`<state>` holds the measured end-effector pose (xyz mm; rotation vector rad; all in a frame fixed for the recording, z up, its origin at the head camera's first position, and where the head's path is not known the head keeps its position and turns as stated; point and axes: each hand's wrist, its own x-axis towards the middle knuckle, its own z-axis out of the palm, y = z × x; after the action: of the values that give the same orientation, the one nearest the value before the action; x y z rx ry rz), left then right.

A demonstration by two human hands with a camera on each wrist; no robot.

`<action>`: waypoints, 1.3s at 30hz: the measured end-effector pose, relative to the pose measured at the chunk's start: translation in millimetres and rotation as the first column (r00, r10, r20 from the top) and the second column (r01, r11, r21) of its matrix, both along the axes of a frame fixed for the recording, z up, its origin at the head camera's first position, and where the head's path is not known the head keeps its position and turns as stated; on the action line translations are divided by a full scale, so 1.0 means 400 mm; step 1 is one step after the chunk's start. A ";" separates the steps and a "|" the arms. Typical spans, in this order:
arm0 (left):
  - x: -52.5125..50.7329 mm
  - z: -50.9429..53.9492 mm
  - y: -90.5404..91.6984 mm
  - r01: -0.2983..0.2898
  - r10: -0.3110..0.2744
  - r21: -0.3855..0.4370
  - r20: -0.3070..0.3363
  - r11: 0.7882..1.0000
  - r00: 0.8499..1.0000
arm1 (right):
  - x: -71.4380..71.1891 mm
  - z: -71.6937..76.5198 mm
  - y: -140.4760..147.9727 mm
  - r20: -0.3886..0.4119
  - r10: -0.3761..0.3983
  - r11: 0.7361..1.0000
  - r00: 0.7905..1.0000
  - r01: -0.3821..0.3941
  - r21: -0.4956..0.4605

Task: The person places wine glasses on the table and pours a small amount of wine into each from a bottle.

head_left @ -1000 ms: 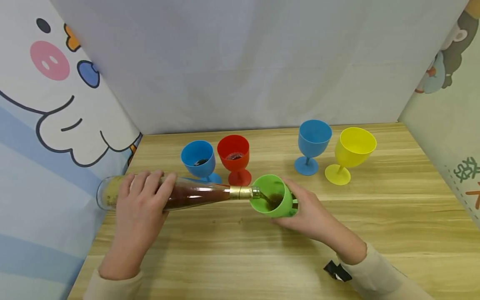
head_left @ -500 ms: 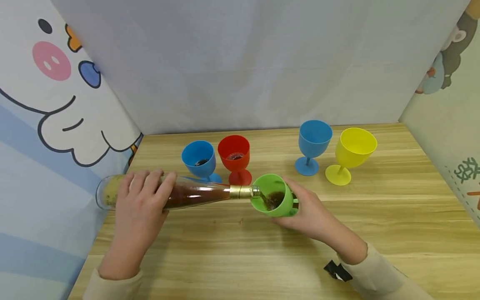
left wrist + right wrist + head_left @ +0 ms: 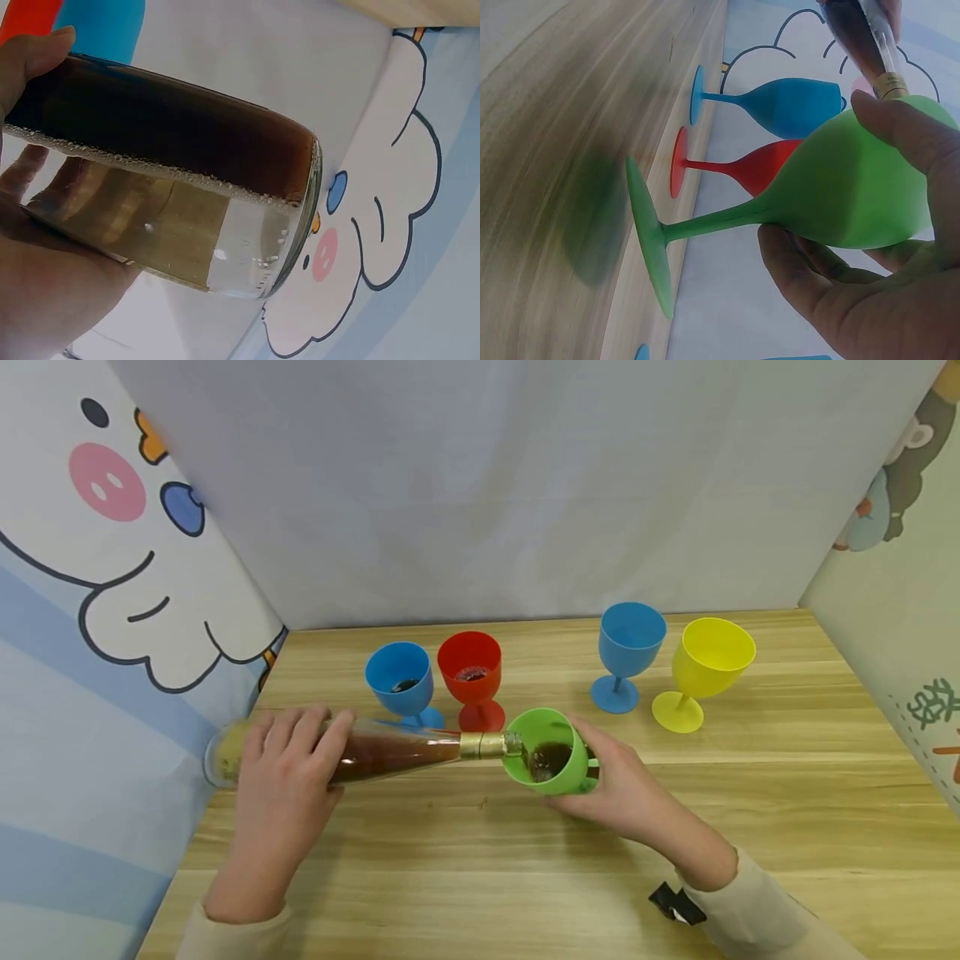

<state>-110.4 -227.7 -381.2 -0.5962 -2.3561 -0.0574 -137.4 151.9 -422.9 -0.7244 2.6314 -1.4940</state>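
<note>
My left hand [image 3: 292,768] grips a glass bottle [image 3: 397,749] of dark reddish-brown liquid, tipped almost level. Its gold-banded neck reaches the rim of a green goblet [image 3: 542,783], and liquid runs from the mouth into the cup. My right hand [image 3: 611,781] holds that goblet by its bowl, tilted toward the bottle. In the right wrist view the goblet's foot [image 3: 649,240] is lifted off the table. The left wrist view shows the bottle's base [image 3: 296,217] with a bubbly liquid line. Dark liquid pools inside the green bowl.
Behind the bottle stand a blue goblet [image 3: 401,681] and a red goblet [image 3: 471,668], each with some dark liquid. A second blue goblet [image 3: 632,639] and a yellow goblet [image 3: 712,656] stand at the back right. A small black wrapper [image 3: 675,903] lies near my right sleeve.
The dark liquid in the green goblet has risen and spread. The bottle's base has shifted slightly right and down with my left hand. The right hand stays nearly still.
</note>
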 end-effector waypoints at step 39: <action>0.045 -0.101 0.032 -0.188 0.096 0.393 0.244 0.900 0.965 | -0.049 0.022 0.016 0.160 0.023 0.975 0.987 0.013 -0.221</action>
<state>-92.6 -214.8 -421.4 -0.2143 -2.4860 -0.5691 -156.9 158.2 -413.9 -0.5924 2.3691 -1.7829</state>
